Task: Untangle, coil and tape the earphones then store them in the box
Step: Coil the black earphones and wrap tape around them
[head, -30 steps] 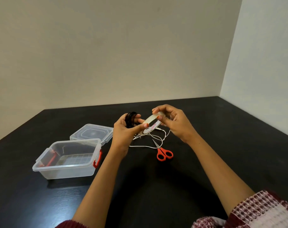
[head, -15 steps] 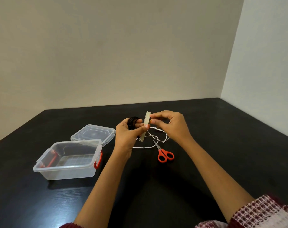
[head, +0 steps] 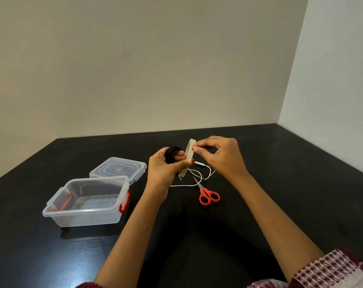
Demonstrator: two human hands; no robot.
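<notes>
Black earphones (head: 172, 153) are coiled around the fingers of my left hand (head: 166, 169). That same hand pinches a clear tape roll (head: 188, 156), held edge-on above the table. My right hand (head: 220, 156) pinches the roll's upper rim with thumb and forefinger. White earphones (head: 197, 175) lie loose on the black table (head: 280, 183) under my hands. The clear plastic box (head: 87, 202) with red latches stands open at the left.
The box's clear lid (head: 118, 169) lies flat behind the box. Orange-handled scissors (head: 207, 195) rest on the table to the right of my left forearm. Walls close off the table at the back and right.
The tape roll has turned from showing its face to standing edge-on. My right fingers have shifted up to its top rim. Both hands have stayed in about the same place.
</notes>
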